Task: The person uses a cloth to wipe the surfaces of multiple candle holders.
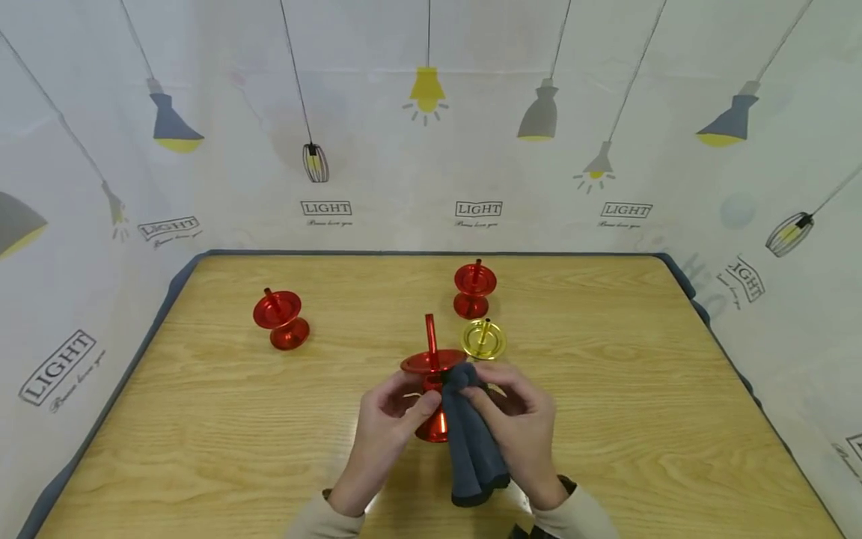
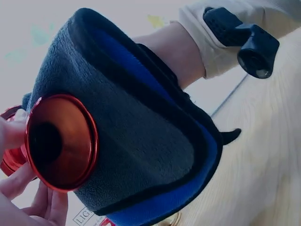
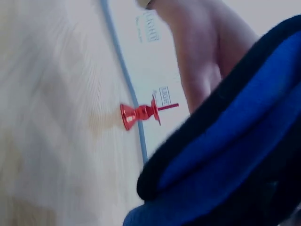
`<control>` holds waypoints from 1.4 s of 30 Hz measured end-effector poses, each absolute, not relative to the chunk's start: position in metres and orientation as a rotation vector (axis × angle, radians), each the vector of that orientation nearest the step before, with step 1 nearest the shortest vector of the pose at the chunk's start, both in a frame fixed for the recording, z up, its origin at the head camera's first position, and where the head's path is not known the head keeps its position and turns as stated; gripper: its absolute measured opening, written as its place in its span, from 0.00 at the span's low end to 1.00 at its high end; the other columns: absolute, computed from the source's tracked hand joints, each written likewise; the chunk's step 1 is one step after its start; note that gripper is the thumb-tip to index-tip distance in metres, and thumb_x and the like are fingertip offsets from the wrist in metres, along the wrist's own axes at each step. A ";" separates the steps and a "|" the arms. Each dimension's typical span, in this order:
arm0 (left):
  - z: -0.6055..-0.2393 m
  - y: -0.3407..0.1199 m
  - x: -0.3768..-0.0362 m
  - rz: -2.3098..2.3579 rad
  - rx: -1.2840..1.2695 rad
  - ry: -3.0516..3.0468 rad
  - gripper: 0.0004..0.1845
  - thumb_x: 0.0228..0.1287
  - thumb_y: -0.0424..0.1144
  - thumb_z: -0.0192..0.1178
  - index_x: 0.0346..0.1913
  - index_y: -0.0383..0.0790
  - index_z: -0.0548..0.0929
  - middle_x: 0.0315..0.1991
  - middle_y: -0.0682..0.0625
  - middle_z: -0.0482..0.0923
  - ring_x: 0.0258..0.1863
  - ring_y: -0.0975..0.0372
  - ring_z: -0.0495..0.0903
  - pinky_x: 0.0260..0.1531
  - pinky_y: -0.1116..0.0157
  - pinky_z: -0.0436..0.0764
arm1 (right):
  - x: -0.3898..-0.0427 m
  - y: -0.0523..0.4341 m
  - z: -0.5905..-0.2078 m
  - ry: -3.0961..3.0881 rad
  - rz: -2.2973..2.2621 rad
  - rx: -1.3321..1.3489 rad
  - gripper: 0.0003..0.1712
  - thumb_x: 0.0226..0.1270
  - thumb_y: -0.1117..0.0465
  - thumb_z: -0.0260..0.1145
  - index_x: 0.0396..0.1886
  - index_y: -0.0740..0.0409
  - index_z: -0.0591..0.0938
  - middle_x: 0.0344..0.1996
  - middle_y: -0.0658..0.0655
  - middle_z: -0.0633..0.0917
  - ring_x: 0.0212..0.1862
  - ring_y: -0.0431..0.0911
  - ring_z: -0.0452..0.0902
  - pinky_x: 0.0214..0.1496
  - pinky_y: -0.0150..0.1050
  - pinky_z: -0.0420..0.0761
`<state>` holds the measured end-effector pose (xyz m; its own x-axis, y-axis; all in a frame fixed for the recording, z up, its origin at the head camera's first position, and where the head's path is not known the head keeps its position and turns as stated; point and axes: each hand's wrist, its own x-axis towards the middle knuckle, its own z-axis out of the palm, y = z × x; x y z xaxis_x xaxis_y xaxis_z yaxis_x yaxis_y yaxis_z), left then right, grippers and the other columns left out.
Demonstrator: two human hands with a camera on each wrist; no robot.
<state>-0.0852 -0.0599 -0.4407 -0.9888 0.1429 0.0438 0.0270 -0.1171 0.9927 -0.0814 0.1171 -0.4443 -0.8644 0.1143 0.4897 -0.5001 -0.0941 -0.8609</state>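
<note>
Red metal candlestick (image 1: 431,378) stands upright between both hands, spike pointing up, at the near middle of the wooden table (image 1: 202,419). Left hand (image 1: 387,427) grips its stem; right hand (image 1: 521,423) presses a folded dark blue cloth (image 1: 471,442) against it. 1 gold candlestick (image 1: 483,339) sits just behind.

A staged recording booth — wooden table (image 1: 202,419) walled in by lamp-printed "LIGHT" backdrop sheets (image 1: 471,150).

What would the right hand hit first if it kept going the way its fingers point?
Probably the gold candle holder just beyond the right hand, then the red one behind it; depth is uncertain.
</note>
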 end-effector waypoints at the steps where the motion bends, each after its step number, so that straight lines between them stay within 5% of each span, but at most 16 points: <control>1: -0.440 -0.059 -0.085 2.282 0.172 2.041 0.16 0.66 0.34 0.68 0.55 0.35 0.84 0.48 0.42 0.85 0.44 0.60 0.85 0.47 0.66 0.84 | -0.081 0.117 -0.445 -1.772 1.969 0.459 0.16 0.55 0.82 0.71 0.44 0.72 0.86 0.46 0.54 0.89 0.49 0.45 0.87 0.49 0.40 0.87; 9: -0.440 -0.062 -0.086 2.334 0.145 1.943 0.20 0.67 0.34 0.68 0.59 0.34 0.80 0.50 0.46 0.86 0.48 0.61 0.85 0.53 0.66 0.82 | -0.081 0.118 -0.446 -1.709 1.877 0.605 0.18 0.54 0.84 0.70 0.45 0.73 0.85 0.48 0.57 0.88 0.50 0.44 0.87 0.49 0.37 0.86; 17: -0.447 -0.069 -0.087 2.408 0.314 1.488 0.13 0.73 0.37 0.62 0.57 0.46 0.83 0.51 0.55 0.83 0.51 0.65 0.78 0.56 0.68 0.79 | -0.081 0.121 -0.446 -1.690 2.125 0.405 0.18 0.57 0.83 0.68 0.43 0.63 0.88 0.42 0.48 0.90 0.47 0.41 0.86 0.49 0.33 0.85; 24: -0.437 -0.063 -0.084 2.393 0.109 1.776 0.20 0.71 0.32 0.62 0.61 0.26 0.78 0.51 0.48 0.84 0.50 0.63 0.82 0.52 0.68 0.81 | -0.083 0.120 -0.444 -1.726 1.972 0.488 0.17 0.54 0.83 0.71 0.44 0.68 0.87 0.46 0.52 0.90 0.50 0.43 0.86 0.50 0.36 0.86; 29: -0.435 -0.060 -0.085 2.345 0.106 1.911 0.20 0.68 0.33 0.64 0.61 0.30 0.80 0.55 0.39 0.83 0.52 0.59 0.84 0.54 0.67 0.81 | -0.086 0.118 -0.443 -1.707 1.758 0.646 0.20 0.51 0.84 0.72 0.46 0.72 0.86 0.47 0.60 0.89 0.50 0.45 0.87 0.49 0.35 0.86; 33: -0.439 -0.062 -0.088 2.331 0.134 1.827 0.22 0.68 0.36 0.67 0.62 0.34 0.80 0.55 0.46 0.84 0.53 0.59 0.82 0.55 0.66 0.82 | -0.085 0.118 -0.444 -1.700 1.802 0.645 0.18 0.53 0.83 0.72 0.45 0.73 0.86 0.47 0.59 0.89 0.51 0.45 0.87 0.48 0.36 0.86; 42: -0.443 -0.068 -0.090 2.329 0.214 1.551 0.27 0.74 0.37 0.60 0.68 0.22 0.70 0.50 0.54 0.84 0.53 0.64 0.81 0.58 0.67 0.79 | -0.085 0.124 -0.448 -1.744 2.084 0.412 0.17 0.55 0.82 0.70 0.42 0.63 0.87 0.42 0.46 0.90 0.48 0.40 0.87 0.51 0.34 0.85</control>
